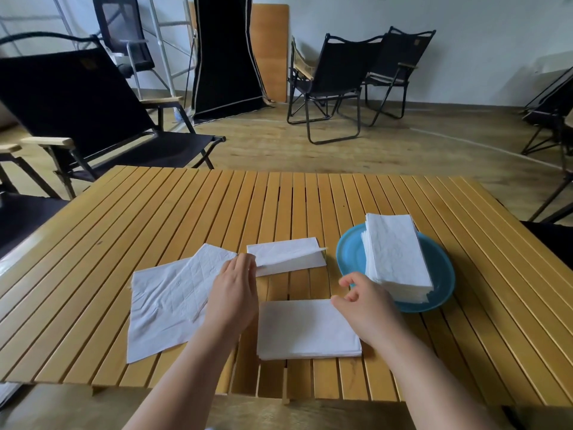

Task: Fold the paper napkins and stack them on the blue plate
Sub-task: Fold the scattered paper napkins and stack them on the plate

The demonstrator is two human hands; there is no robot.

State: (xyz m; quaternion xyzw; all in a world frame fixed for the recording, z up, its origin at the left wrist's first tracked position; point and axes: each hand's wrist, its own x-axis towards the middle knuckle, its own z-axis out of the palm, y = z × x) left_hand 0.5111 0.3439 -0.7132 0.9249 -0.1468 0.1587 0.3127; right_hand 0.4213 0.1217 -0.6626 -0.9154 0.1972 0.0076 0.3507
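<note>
Closest to me lies a folded napkin (308, 328), flat on the desk (341, 193), my right hand (364, 301) at its far right corner with loosely curled fingers that pinch nothing I can make out. Left hand (237, 287) stretches flat, fingers straight, touching a half-folded napkin (286, 256) beyond; an unfolded sheet (167, 301) waits to the left. Over on the blue plate (350, 252) the stack (395, 259) stands tall. Next, I reckon: grip this folded one and carry it across, square onto the pile.
</note>
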